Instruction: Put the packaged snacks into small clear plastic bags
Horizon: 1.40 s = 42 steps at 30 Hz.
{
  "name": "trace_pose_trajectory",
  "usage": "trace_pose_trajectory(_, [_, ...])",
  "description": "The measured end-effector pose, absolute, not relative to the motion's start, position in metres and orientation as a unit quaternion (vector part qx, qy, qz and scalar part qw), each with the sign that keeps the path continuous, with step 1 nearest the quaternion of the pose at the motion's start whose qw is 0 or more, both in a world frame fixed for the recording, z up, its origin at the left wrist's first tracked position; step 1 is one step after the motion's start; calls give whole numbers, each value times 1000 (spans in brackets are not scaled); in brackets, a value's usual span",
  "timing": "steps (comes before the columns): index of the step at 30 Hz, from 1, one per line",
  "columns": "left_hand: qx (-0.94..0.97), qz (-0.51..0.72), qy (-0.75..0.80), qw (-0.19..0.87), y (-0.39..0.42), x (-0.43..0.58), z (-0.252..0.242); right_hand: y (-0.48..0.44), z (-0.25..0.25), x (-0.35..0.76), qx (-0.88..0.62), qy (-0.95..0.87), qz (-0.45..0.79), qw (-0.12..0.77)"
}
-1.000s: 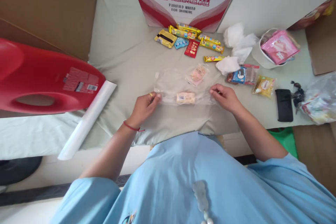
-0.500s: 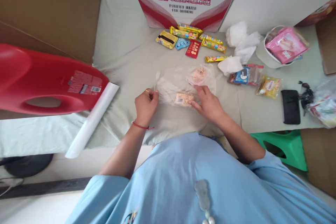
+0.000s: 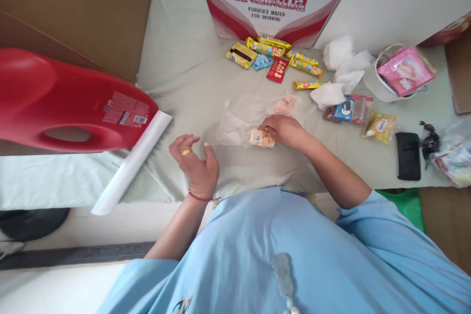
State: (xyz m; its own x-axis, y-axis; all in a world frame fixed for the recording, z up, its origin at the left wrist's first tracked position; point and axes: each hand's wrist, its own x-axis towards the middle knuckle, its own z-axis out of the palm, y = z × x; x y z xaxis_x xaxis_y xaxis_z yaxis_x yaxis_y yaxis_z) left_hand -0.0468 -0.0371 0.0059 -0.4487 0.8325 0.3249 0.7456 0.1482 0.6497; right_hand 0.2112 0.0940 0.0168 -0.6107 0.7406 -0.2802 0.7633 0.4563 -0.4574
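My left hand point(image 3: 196, 164) is off the cloth-covered surface, its fingers spread with nothing in them. A clear plastic bag point(image 3: 235, 120) lies flat in front of me. Inside or under its film are a tan snack pack with a barcode label point(image 3: 262, 138) and a pinkish round snack point(image 3: 285, 104). My right hand point(image 3: 285, 131) is closed on the bag between these two, thumb and fingers pressed together. Its fingers partly hide the film and the edge of the tan pack. Whether they also grip the pack itself is unclear.
Yellow snack bars point(image 3: 267, 48) and a red packet point(image 3: 277, 69) lie before the Wahaha box point(image 3: 272, 5). Crumpled tissues point(image 3: 327, 94), a white bucket point(image 3: 379, 83) and a black phone point(image 3: 408, 156) are rightward. A red jug point(image 3: 84, 88) and white roll point(image 3: 132, 162) stand left.
My left hand has let go of the bag's left end, drawn back toward me and opened. My right hand has curled its fingers onto the bag, and the tan pack has shifted slightly.
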Motion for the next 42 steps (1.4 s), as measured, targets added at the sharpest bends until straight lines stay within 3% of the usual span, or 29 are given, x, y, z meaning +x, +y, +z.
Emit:
trace_pose_trajectory(2, [601, 377, 704, 11, -51, -40, 14, 93, 15, 211, 430, 858, -280, 25])
trace_pose_trajectory(6, [792, 267, 543, 80, -54, -9, 20, 90, 17, 211, 369, 875, -314, 12])
trace_pose_trajectory(12, [826, 150, 536, 89, -21, 19, 7, 98, 33, 217, 437, 854, -279, 38])
trace_pose_trajectory(18, [828, 137, 535, 101, -18, 17, 8, 128, 36, 205, 487, 858, -158, -54])
trace_pose_trajectory(25, [822, 159, 536, 111, -25, 20, 5, 152, 25, 174, 518, 832, -186, 64])
trace_pose_trajectory(31, [810, 171, 542, 144, -25, 19, 2, 121, 65, 182, 432, 871, -232, 27])
trace_pose_trajectory(33, [803, 191, 539, 165, -25, 14, 0, 95, 67, 187, 386, 891, -232, 50])
trace_pose_trajectory(38, [732, 334, 533, 262, -33, -17, -13, 36, 42, 193, 374, 897, -210, 109])
trace_pose_trajectory(42, [533, 434, 678, 259, -25, -40, -17, 19, 27, 187, 394, 895, -183, 101])
